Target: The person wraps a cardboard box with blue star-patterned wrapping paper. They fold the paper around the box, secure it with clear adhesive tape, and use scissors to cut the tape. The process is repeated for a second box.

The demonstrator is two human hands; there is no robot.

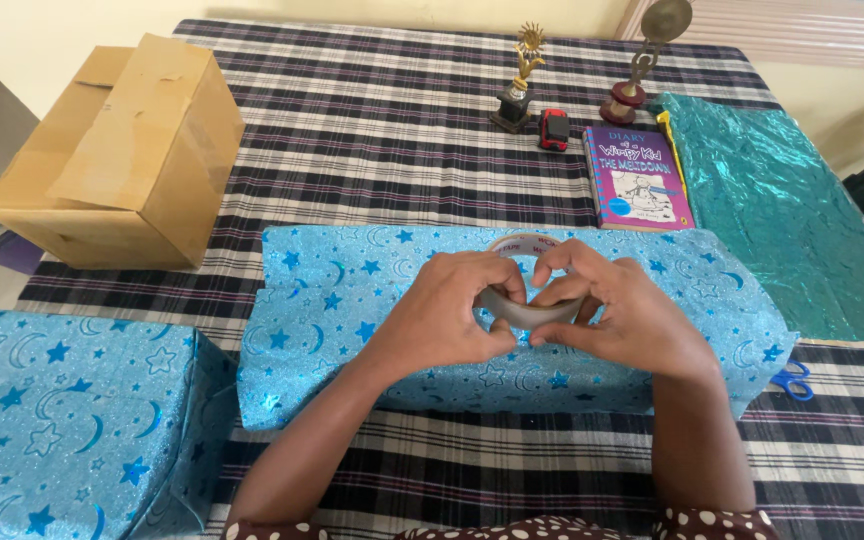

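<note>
- Left hand [447,310] curls tight around the near side of a roll of clear tape [527,300], thumb and fingers pinching its rim, apparently to steady it.
- Right hand [617,310] mirrors it, closed on the roll's other side, fingertips meeting over the top as though feeling along the band for the tape's loose end.
- Sweeping from the left now: a parcel wrapped in blue star paper [62,420] sits at the near left edge, and behind it a plain cardboard box [117,150] with its flap lying loose.
- Centre stage, the long wrapped box [352,310] in the same blue star paper lies flat under both hands, and the tape roll rests right on top of it.
- Farther back stand two small trophies [520,80], a little red toy car [553,128] and a purple paperback [637,178].
- Over on the right, a teal foil sheet [792,210] spreads out to the table's edge, and blue scissor handles [794,380] peek out just beside the box's right end.
- Checked tablecloth [382,120] shows bare between the cardboard box and the trophies, so there is open room there.
</note>
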